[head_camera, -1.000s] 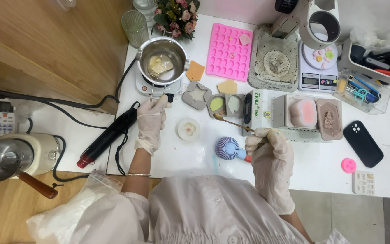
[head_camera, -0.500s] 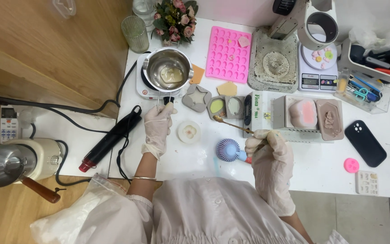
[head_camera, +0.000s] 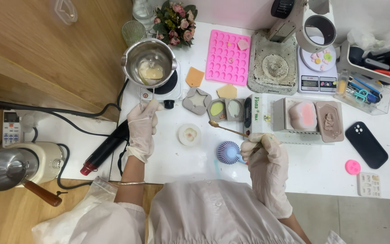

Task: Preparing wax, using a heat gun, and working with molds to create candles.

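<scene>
My left hand [head_camera: 141, 126], in a white glove, grips the wire handle of a small steel melting pot [head_camera: 149, 62] and holds it lifted above a little hot plate [head_camera: 167, 86]. Pale wax lies in the pot. My gloved right hand [head_camera: 263, 153] holds a thin gold spoon [head_camera: 225, 128] whose bowl points left, near a grey star mould [head_camera: 197, 100] and two small moulds with green and pale filling [head_camera: 225, 109]. A round white mould [head_camera: 189, 134] with pinkish filling lies between my hands on the white table [head_camera: 312, 174].
A pink silicone tray [head_camera: 228, 57], orange wax pieces [head_camera: 195, 77], a scale [head_camera: 317, 72], a grey block mould [head_camera: 275, 68], a box with pink shapes [head_camera: 311, 117], a small fan [head_camera: 229, 152], a phone [head_camera: 366, 144], a heat gun [head_camera: 105, 149], a kettle [head_camera: 10, 167] and flowers [head_camera: 177, 20] surround the work spot.
My left hand has raised the pot off the hot plate and tilted it slightly. The right hand stays near the fan with the spoon.
</scene>
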